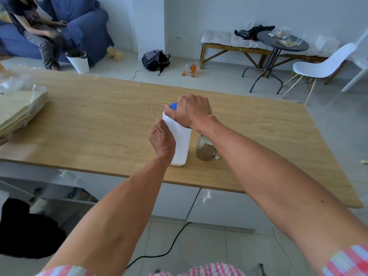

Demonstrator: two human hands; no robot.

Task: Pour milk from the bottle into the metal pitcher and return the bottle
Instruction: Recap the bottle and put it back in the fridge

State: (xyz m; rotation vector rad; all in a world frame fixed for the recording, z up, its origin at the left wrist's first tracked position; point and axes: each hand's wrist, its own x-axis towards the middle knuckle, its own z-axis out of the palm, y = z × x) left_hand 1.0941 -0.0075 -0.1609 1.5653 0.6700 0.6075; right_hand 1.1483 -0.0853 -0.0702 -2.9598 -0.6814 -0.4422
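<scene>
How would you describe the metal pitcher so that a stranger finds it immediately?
Look at the long wooden table, near its front edge. Two hands hold an upright white bottle with a blue cap; the metal pitcher stands just right of it, partly under the right forearm. It is short, shiny and open-topped.

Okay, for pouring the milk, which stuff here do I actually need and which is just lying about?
Needed:
white milk bottle, held by left hand
blue cap, gripped by right hand
metal pitcher beside the bottle

Lying about:
stack of flat paper bags on the table's left end
white bin, backpack, white chair on the floor
</scene>
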